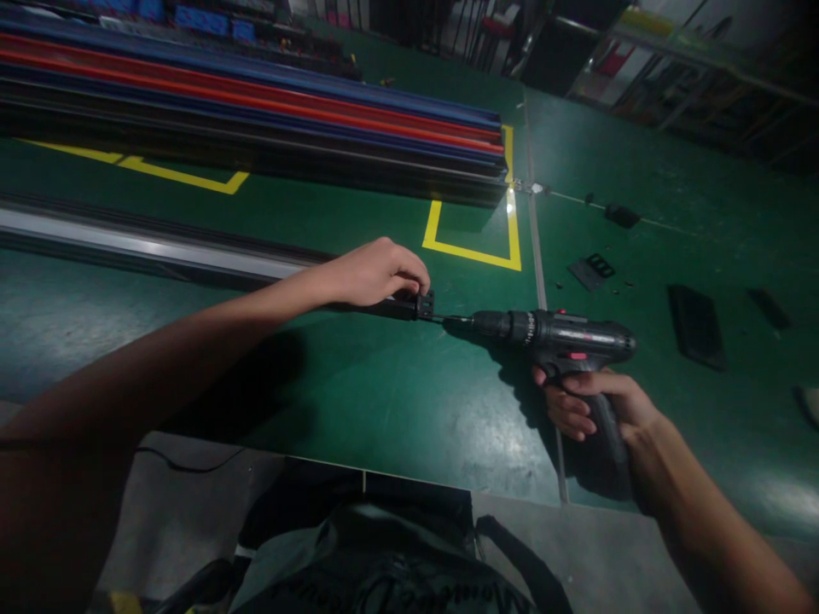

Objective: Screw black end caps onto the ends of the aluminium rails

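My right hand (592, 405) is wrapped round the handle of a black cordless drill (569, 337), which lies level above the green table with its bit pointing left. The bit meets a small black end bracket (425, 304) at the end of a long dark metal profile (166, 247). Over that end, my left hand (384, 273) is closed with its fingers curled down on the profile beside the bracket. Its fingertips are partly hidden, and part of the profile runs behind my left forearm.
A bundle of long blue, red and black profiles (287, 107) lies farther back. Yellow tape (473, 253) marks the green table (384, 392). To the right are a flat black piece with slots (592, 271), a dark block (696, 328) and a thin cord (576, 200).
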A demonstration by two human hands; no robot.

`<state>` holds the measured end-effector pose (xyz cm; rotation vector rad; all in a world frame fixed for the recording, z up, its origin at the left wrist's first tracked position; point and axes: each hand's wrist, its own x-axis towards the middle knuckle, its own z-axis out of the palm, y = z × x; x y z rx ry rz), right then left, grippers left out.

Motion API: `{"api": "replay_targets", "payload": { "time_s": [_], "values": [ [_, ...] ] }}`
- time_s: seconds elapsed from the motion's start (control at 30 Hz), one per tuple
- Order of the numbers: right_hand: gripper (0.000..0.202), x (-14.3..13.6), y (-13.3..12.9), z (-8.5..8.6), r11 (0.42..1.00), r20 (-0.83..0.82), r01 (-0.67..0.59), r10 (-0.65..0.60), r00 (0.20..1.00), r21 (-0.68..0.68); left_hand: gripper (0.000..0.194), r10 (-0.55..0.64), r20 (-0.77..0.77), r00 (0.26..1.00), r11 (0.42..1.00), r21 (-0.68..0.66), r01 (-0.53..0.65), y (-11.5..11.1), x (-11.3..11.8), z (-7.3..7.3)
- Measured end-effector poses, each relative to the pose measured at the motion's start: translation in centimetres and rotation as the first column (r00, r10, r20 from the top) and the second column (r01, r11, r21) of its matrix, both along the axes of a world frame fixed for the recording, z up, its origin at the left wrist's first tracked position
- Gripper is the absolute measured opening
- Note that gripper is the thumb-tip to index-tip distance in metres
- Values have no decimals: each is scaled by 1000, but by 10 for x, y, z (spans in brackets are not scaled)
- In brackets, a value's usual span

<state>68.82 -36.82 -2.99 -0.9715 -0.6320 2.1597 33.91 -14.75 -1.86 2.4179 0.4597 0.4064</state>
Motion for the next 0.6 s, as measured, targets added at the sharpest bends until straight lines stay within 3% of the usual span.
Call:
{"api": "replay_targets", "payload": {
  "time_s": [0.6],
  "values": [
    [24, 1, 0, -1, 1000, 2, 3, -3, 1000, 8, 24, 12, -7, 1000, 1000, -10, -12, -1, 0, 2]
  ]
}}
